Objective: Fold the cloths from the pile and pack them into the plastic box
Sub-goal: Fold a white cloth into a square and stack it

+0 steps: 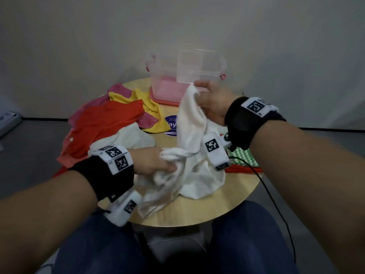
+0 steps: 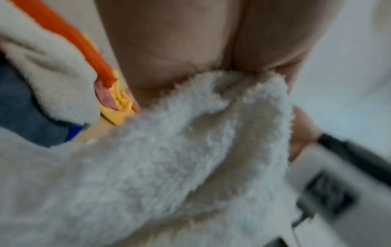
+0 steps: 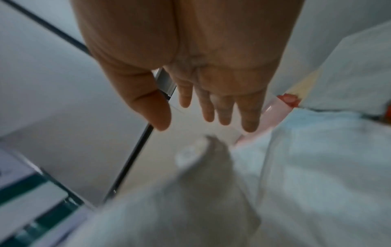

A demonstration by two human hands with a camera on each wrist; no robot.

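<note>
Left hand (image 1: 154,161) bunches one end of the white cloth (image 1: 189,123) low over the round table (image 1: 197,210). Right hand (image 1: 211,103) lifts the other end near the plastic box (image 1: 167,76); its fingers look loose and spread at the wrist view. Better find two corners, pull taut, then fold flat.

Shown are two hands (left (image 1: 153,162), right (image 1: 212,103)), two white cloths (image 1: 194,135) (image 1: 134,136), four coloured cloths (image 1: 106,123), and one plastic box (image 1: 167,76).
</note>
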